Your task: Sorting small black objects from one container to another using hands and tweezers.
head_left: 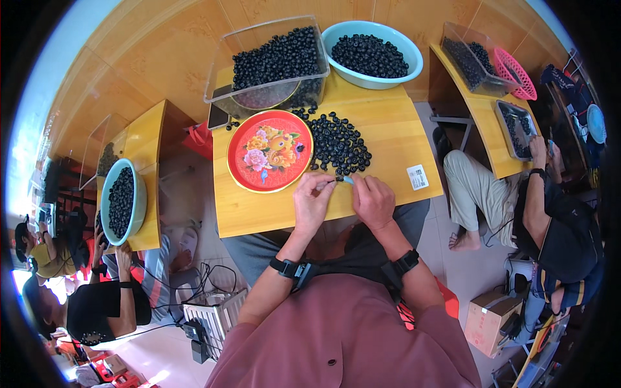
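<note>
My left hand (pixel 310 202) pinches a small black round piece (pixel 339 178) over the table's near part. Close beside it, my right hand (pixel 375 202) grips a thin light-blue tool (pixel 348 180), its tip at the piece; its exact kind is too small to tell. Beyond my hands lies a loose pile of shiny black round pieces (pixel 339 141) on the yellow table (pixel 394 129). To the left is a round red tray (pixel 255 179) with a flower pattern, a single black piece on it. Fingers of both hands are closed.
A clear plastic bin (pixel 272 88) and a light-blue basin (pixel 416 68), both full of black pieces, stand at the table's back. A phone (pixel 218 117) lies left; a white label (pixel 417 177) right. People work at tables on both sides. A cardboard box (pixel 490 323) sits on the floor.
</note>
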{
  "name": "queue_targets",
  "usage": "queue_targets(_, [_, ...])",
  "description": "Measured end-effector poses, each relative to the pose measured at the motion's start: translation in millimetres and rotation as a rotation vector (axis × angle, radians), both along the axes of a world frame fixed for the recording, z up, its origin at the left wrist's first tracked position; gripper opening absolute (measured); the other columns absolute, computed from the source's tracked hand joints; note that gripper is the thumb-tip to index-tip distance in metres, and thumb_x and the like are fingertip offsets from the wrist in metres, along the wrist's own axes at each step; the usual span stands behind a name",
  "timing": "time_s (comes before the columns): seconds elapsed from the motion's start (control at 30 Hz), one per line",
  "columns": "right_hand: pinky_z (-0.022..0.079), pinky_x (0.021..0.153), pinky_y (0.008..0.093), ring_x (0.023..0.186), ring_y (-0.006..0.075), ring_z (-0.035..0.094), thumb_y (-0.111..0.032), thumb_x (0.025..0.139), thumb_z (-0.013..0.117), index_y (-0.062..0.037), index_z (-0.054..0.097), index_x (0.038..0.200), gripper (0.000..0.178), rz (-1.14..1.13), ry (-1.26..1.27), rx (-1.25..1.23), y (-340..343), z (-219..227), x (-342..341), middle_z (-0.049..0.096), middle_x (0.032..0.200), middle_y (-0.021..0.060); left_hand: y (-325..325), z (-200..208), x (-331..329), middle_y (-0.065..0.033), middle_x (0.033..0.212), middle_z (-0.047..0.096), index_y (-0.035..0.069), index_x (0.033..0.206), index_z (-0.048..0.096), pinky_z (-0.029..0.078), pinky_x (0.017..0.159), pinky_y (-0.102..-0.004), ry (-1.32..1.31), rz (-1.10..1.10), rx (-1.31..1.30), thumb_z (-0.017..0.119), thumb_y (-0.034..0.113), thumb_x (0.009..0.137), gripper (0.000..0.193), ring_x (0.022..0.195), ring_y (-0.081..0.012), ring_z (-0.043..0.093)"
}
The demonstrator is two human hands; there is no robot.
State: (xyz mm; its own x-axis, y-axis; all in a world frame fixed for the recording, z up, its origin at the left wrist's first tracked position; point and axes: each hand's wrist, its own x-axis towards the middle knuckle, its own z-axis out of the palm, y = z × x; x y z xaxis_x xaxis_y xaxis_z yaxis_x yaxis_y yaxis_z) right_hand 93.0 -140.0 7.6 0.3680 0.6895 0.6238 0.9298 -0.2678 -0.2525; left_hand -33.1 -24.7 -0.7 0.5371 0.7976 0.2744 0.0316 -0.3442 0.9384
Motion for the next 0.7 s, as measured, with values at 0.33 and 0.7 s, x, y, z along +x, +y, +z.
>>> queue_targets(0.33, [0.05,0.059,0.0401,0.067,0.0251,0.062,-0.013,0.089,0.068,-0.0082,0.07,0.102,0.013,0.004,0.004,-0.002,-1,-1,0,0.056,0.073,0.006,3,-16,1,-0.0089,0.104,0.069,0.002,0.104,0.073,0.055,0.071,-0.0257,-0.021,-0.029,-0.152,0.082,0.0,0.085,0.021,0.085,-0.0131,0.069])
queue_targets(0.7, [0.049,0.058,0.0395,0.066,0.0246,0.061,-0.012,0.089,0.068,-0.009,0.07,0.101,0.012,0.012,-0.008,0.012,-2,-3,1,0.054,0.072,0.0055,2,-8,2,-0.0093,0.103,0.07,0.002,0.106,0.071,0.056,0.071,-0.0261,0.039,0.005,0.087,0.079,-0.001,0.087,0.021,0.084,-0.0139,0.071])
